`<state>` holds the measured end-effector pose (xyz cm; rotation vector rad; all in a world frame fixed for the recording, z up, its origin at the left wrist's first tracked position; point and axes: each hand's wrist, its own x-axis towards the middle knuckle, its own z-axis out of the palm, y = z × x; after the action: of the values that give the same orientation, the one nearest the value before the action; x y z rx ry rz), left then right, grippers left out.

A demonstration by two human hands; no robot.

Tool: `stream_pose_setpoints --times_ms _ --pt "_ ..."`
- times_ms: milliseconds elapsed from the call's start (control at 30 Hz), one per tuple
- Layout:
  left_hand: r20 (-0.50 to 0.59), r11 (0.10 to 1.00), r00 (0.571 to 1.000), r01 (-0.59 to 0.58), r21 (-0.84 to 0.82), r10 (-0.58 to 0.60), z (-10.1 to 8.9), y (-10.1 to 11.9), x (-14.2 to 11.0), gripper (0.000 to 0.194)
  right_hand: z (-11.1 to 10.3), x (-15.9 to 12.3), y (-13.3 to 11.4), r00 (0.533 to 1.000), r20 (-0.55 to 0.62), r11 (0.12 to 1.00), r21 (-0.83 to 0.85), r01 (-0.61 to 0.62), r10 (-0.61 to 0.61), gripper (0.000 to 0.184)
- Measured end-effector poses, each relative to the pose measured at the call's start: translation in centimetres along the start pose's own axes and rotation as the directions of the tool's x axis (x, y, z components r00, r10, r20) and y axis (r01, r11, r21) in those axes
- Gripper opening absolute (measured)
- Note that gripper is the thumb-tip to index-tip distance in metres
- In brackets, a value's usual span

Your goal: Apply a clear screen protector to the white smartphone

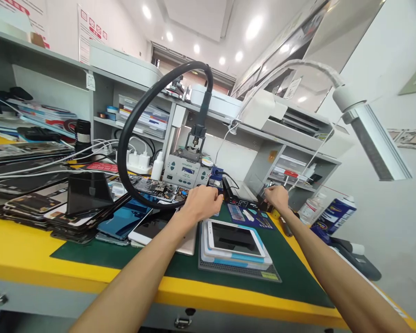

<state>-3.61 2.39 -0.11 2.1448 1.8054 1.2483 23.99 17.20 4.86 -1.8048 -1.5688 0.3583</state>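
My left hand (204,202) reaches over the middle of the bench, its fingers curled in. Whatever it may hold is hidden behind the knuckles. My right hand (277,198) is farther right, with fingers pinched together beside a low black device (251,203); I cannot make out what is between them. Below and between both hands, a white tablet (234,238) with a dark screen lies on a stack of flat white and blue boxes (237,263). Behind my left hand stands a grey control unit (183,171) with buttons and a small display.
Stacks of phone parts (38,203) cover the left side. A thick black hose (125,138) loops above the bench. A lamp head (376,138) hangs at the right, over a blue spray can (338,215) and clear bottle (312,208). Green mat (298,286) covers the front.
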Motion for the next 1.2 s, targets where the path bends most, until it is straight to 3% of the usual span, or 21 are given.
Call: stream_pose_setpoints --times_ms 100,200,300,400,500,567,733,867,1067,1200 --pt "-0.028 0.993 0.999 0.024 -0.112 -0.027 0.0 0.1 0.1 0.033 -1.2 -1.4 -0.4 0.997 -0.072 0.979 0.198 0.053 -0.04 0.03" --pt "-0.041 0.958 0.996 0.064 -0.28 -0.078 -0.1 0.4 0.2 0.029 -2.1 -3.3 -1.2 0.992 -0.068 0.894 0.432 0.122 -0.103 0.026" --pt "0.0 0.859 0.99 0.121 -0.497 -0.14 -0.5 1.0 0.2 0.029 -2.3 -5.9 -2.5 0.982 0.054 0.78 0.616 0.112 -0.184 0.024" --pt "0.069 0.692 0.98 0.179 -0.7 -0.184 -1.0 1.6 0.3 0.026 -2.1 -8.7 -3.8 0.936 0.207 0.691 0.721 0.05 -0.284 0.024" --pt "0.097 0.52 0.972 0.198 -0.831 -0.216 -1.2 1.8 0.5 0.032 -1.4 -10.8 -4.8 0.89 0.307 0.643 0.765 -0.021 -0.337 0.024" --pt "0.102 0.429 0.966 0.199 -0.881 -0.239 -1.2 1.8 0.6 0.024 -1.0 -11.6 -5.1 0.868 0.349 0.625 0.779 -0.06 -0.352 0.023" --pt "0.113 0.282 0.952 0.195 -0.939 -0.284 -0.9 1.2 0.9 0.021 0.2 -12.0 -4.3 0.799 0.447 0.59 0.794 -0.146 -0.403 0.029" --pt "0.117 0.232 0.943 0.195 -0.953 -0.313 -0.8 0.9 1.1 0.013 0.7 -12.0 -3.5 0.766 0.466 0.596 0.791 -0.137 -0.443 0.034" --pt "0.146 0.212 0.942 0.215 -0.953 -0.302 -0.7 0.9 1.1 0.023 0.7 -12.4 -2.6 0.731 0.537 0.669 0.728 -0.149 -0.422 0.034" --pt "0.168 0.223 0.949 0.231 -0.947 -0.268 -0.4 0.7 1.1 0.024 0.5 -12.5 -2.2 0.72 0.569 0.613 0.748 -0.254 -0.397 0.029"
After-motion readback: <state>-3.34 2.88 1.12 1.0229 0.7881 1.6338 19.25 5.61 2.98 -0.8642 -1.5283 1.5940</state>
